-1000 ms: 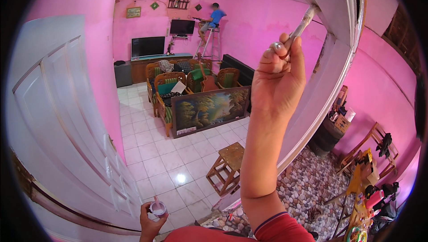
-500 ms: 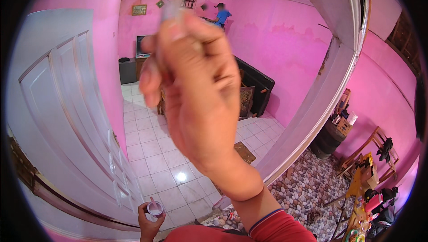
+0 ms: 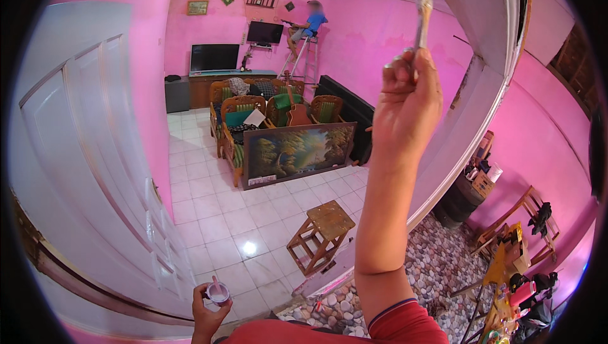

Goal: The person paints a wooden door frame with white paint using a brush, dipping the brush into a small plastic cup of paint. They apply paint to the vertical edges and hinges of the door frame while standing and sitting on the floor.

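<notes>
High on the right, my right hand [image 3: 410,100] is closed round the handle of a paintbrush [image 3: 423,18]. Its pale bristles point up, close to the upper part of the whitish door frame [image 3: 491,11]; I cannot tell whether they touch it. Low on the left, my left hand [image 3: 206,318] grips a small cup of paint [image 3: 218,293], open at the top, with pale paint in it. A pinkish stick [image 3: 215,280] stands up out of the cup.
A white panelled door [image 3: 88,141] stands at the left. Beyond the doorway are a wooden stool [image 3: 329,220], a framed landscape painting [image 3: 297,151], wooden armchairs [image 3: 237,154] and a person in blue [image 3: 310,24] up on a stepladder [image 3: 310,62]. A cluttered yellow table [image 3: 500,268] sits right.
My right hand, with the brush, has moved from the middle of the view to the right, up along the door frame. My left hand and the cup have shifted slightly left.
</notes>
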Available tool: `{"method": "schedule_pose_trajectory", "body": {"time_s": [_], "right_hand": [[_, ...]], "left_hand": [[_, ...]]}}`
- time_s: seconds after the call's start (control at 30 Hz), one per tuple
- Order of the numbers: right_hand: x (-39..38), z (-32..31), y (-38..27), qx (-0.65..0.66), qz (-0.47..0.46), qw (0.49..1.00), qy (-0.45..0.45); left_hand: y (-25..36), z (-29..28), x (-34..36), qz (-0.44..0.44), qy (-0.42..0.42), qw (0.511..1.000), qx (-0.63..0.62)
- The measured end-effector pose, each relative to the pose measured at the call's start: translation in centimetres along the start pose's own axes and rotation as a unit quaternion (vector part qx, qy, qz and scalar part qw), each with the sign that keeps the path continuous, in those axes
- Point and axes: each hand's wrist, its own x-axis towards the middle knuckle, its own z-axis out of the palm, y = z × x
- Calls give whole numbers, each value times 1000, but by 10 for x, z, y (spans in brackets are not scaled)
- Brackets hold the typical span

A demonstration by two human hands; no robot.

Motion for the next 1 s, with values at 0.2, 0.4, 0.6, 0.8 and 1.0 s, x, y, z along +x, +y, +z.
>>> {"method": "schedule_pose_trajectory", "body": {"time_s": [0.2,0.4,0.6,0.8,1.0], "right_hand": [[5,-53,-14,10,-1,995,94],[12,-73,-19,20,-45,987,155],[-7,-53,-21,-23,-4,998,61],[-95,-33,-19,-94,135,986,41],[-171,-70,-23,-233,271,934,-11]], "left_hand": [[12,12,9,22,-19,1000,-9],[13,18,13,21,-37,999,-11],[4,25,17,17,-28,999,-22],[16,17,26,1,-28,999,-24],[27,22,50,67,-39,997,-15]]}}
